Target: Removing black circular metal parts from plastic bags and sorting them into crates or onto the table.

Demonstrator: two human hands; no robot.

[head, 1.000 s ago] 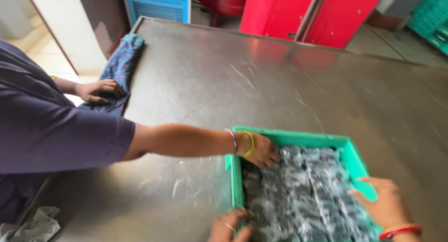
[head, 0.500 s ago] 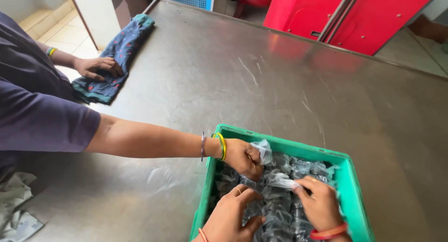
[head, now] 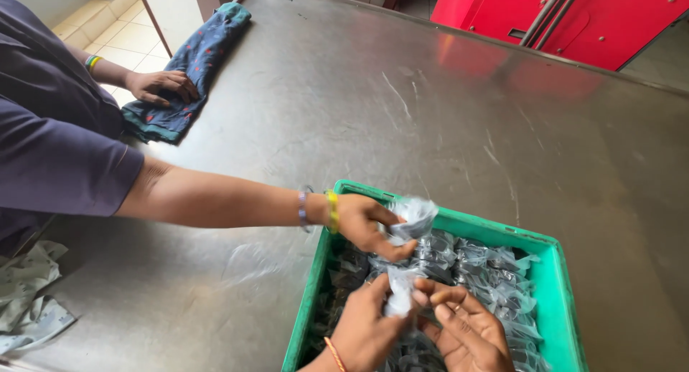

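At the near edge, the left hand (head: pixel 366 329) and the right hand (head: pixel 466 332) meet over a green crate (head: pixel 552 271). Both are closed on one small clear plastic packet (head: pixel 397 289): the left fingers pinch its left side, the right fingers curl round its right side, and the packet stands up between them, just above the heap of similar packets (head: pixel 488 271) that fills the crate.

Just beyond, a co-worker's hand (head: pixel 369 225) reaches in from the left over the crate's far left corner. Its fingers are loosely closed on another clear packet (head: pixel 414 218), held a little above the heap and close to the person's own hands.

The crate sits on a steel table (head: pixel 430 114). At the near left edge lies a pale cloth (head: pixel 29 300). Far to the left, the co-worker's other hand (head: pixel 161 85) rests flat on a folded dark blue cloth (head: pixel 194 67). Beyond the table's far edge stand red cabinets (head: pixel 574 17).
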